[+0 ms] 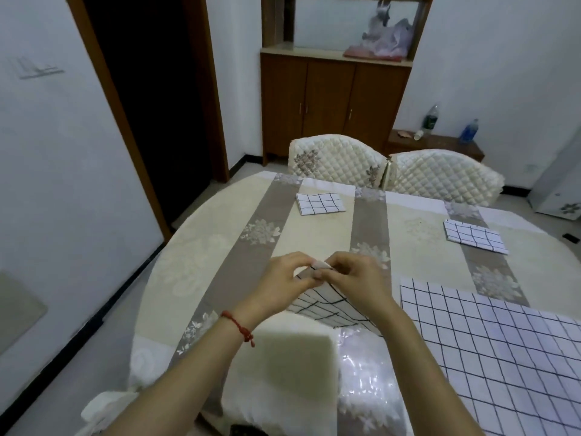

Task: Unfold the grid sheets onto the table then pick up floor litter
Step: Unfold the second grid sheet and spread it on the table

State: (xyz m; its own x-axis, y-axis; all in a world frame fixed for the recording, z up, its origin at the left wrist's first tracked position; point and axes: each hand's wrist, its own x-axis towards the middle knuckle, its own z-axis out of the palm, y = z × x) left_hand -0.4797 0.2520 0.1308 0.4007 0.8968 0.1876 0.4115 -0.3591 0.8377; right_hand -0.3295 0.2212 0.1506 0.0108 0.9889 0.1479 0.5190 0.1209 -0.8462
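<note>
Over the near middle of the table, my left hand (pixel 284 284) and my right hand (pixel 355 283) both pinch the top edge of a folded white sheet with a black grid (pixel 327 306); its lower part hangs below my fingers. One grid sheet (pixel 503 347) lies spread flat at the near right. Two more sheets stay folded: one at the far centre (pixel 319 202), one at the far right (pixel 473 236). White crumpled paper (pixel 105 410) lies on the floor at the lower left.
The round table (pixel 201 256) wears a cream and taupe floral cloth. Two quilted chairs (pixel 336 160) stand at its far side. A wooden cabinet (pixel 333 99) is behind them, with bottles (pixel 430 119) on a low stand. A dark doorway (pixel 151 89) opens at left.
</note>
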